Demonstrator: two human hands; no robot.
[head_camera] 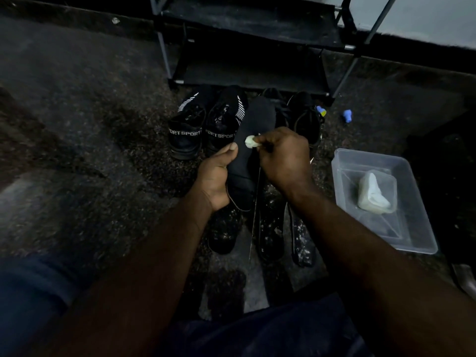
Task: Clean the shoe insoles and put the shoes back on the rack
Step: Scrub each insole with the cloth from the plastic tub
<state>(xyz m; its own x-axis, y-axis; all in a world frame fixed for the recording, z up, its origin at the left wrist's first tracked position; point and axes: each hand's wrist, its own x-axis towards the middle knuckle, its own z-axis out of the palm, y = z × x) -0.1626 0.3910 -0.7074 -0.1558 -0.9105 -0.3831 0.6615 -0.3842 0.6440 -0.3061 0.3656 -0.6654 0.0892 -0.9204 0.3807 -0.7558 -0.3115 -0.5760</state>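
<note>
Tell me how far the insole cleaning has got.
Done: other insoles lie loose on the floor; cleaned or not, I cannot tell. In hand: the left hand holds a black insole while the right hand pinches a white wad against it. Left: the SPORT pair and the plain black pair stand before the rack.

Your insole (253,124) plain black, your wad of cloth (250,142) pale whitish, black shoes (186,135) with white stripes and white SPORT lettering, clear tub (414,191), blue caps (347,116), black rack (252,32), dark speckled floor (77,112)
</note>
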